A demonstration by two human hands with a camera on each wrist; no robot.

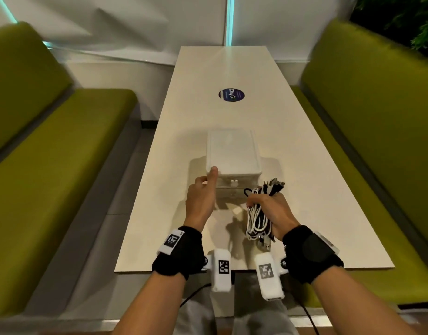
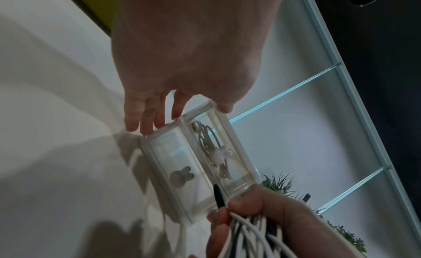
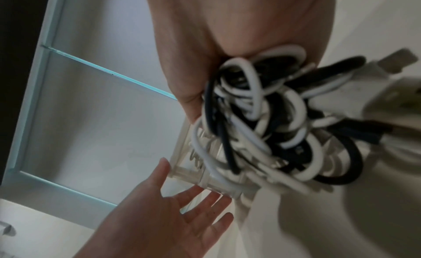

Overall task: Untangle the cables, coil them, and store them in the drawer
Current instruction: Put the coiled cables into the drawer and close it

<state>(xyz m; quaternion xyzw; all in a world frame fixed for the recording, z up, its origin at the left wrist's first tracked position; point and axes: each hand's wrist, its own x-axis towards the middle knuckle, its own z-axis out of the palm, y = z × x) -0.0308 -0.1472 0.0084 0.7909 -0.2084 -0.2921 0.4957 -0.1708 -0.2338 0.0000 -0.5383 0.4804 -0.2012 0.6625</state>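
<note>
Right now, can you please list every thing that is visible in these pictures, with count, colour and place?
drawer unit: one, clear white, two drawers, middle of the table
coiled cable: one, white, inside the upper drawer
cable bundle: one, black and white cables, in the right hand
table: one, cream, between the benches
sticker: one, round, dark blue, far part of the table
benches: two, green, on both sides of the table
left hand: open, fingers on the drawer unit's left corner
right hand: grips the cable bundle

Drawer box [image 1: 233,153] on table [image 1: 304,189] — cable bundle [image 1: 259,213] just right.
</note>
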